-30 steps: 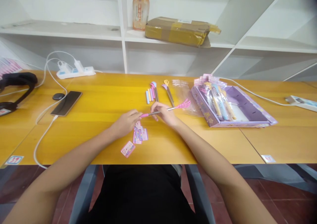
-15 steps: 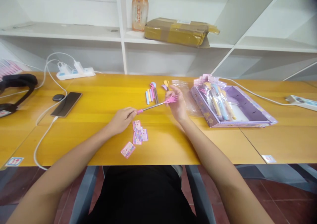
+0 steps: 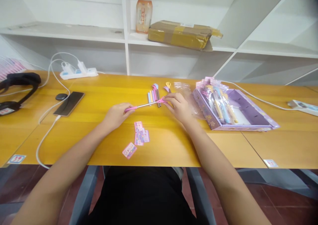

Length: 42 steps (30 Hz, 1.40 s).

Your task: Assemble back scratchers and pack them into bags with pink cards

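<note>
Stretched between both hands is a pink telescopic back scratcher (image 3: 146, 104) with a bare metal rod in its middle. My left hand (image 3: 116, 116) is closed round its pink handle. At the other end, the fingers of my right hand (image 3: 178, 106) pinch the pink claw head, which they partly cover. Behind the rod lie several back scratchers (image 3: 154, 94) with coloured handles, side by side on the table. Another with a yellow claw (image 3: 168, 85) lies just right of them. Several small printed cards (image 3: 139, 134) are spread on the table below the rod.
A purple display box (image 3: 240, 129) with bagged back scratchers (image 3: 220, 102) stands at right, beside clear plastic bags (image 3: 185, 90). To the left are a phone (image 3: 69, 103) on a white cable, a power strip (image 3: 79, 73) and a black headset (image 3: 23, 77). White shelving (image 3: 99, 34) rises behind.
My right hand has turned over from an upright palm to a pinch on the claw head. My left hand has moved slightly left and up with the handle.
</note>
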Each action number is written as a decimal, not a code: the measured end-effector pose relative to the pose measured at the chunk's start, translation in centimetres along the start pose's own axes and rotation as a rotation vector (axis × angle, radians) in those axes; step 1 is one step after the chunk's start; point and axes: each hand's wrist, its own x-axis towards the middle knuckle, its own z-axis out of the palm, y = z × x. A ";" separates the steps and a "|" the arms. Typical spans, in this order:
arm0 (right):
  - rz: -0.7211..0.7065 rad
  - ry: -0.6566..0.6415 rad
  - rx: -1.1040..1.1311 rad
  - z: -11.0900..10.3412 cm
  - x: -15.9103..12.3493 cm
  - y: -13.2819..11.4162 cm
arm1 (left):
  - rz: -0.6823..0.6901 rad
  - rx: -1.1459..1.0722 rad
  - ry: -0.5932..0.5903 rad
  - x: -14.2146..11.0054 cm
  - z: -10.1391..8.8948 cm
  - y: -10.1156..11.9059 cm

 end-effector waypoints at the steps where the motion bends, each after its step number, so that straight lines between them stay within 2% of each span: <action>1: -0.011 -0.005 -0.014 0.2 -0.1 0.0 | 0.010 0.013 0.001 0.0 0.1 0.0; 10: 0.007 -0.023 -0.010 0.5 -0.3 -0.8 | 0.016 0.144 -0.072 -0.1 0.3 0.4; 17: -0.069 -0.060 -0.002 0.2 -0.2 -1.7 | 0.082 0.201 -0.080 -0.5 0.8 0.4; 27: -0.197 -0.032 -0.006 1.6 -0.3 -3.4 | 0.149 0.216 -0.080 -0.9 1.7 0.5; 42: -0.161 -0.025 0.026 2.7 -0.8 -4.8 | 0.198 0.122 -0.067 -1.1 2.6 0.8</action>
